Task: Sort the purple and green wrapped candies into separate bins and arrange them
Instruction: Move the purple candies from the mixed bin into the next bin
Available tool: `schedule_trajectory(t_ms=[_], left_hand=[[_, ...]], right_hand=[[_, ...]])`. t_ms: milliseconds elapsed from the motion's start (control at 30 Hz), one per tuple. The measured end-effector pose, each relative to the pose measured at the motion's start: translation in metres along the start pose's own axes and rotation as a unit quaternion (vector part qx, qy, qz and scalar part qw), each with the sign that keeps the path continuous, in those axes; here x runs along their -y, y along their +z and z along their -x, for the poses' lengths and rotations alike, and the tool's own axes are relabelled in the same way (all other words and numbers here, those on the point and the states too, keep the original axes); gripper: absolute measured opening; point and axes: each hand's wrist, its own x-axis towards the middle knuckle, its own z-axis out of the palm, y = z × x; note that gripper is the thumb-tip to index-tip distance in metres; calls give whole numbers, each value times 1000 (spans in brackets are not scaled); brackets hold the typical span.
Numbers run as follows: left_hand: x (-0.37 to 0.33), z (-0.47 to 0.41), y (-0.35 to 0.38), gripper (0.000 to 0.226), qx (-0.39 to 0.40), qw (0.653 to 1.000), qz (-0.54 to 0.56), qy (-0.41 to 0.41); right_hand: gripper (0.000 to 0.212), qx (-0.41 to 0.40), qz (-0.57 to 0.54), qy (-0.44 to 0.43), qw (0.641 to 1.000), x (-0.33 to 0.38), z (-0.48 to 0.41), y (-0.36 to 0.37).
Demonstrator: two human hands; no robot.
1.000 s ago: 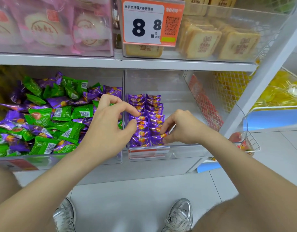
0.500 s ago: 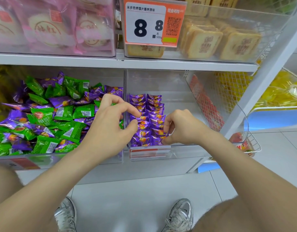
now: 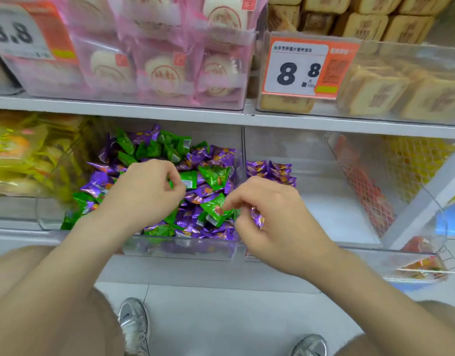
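Hovering over the mixed bin (image 3: 180,247) with left hand (image 3: 144,195) curled narrow beside a green candy (image 3: 190,180), grip impossible to tell. Clutching a purple candy (image 3: 257,219) in right hand (image 3: 276,219), forefinger touching a second green candy (image 3: 215,211).

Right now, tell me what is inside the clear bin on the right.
Purple candies stacked in two neat rows at the back, bare white floor beside them. The right hand, pinching a purple candy, covers the front of the rows.
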Motion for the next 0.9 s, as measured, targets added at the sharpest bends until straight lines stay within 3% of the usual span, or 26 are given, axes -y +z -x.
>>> schedule_trajectory(t_ms=[133,267,433,700,900], left_hand=[[41,-8,-13,36,54,995,-80,-37],[58,-16,-12,59,75,993,-95,-14],[59,-41,-5,49,4,983,-179,33],[65,-65,7,55,23,984,-176,-14],[61,-48,1,24,-21,989,-149,-2]], right_hand=[[27,55,85,-41,994,7,-36,36],[27,89,157,41,983,-3,-90,60],[29,97,130,109,981,-19,-142,80],[41,137,136,117,974,-29,-155,103],[29,99,44,111,988,-26,-143,84]])
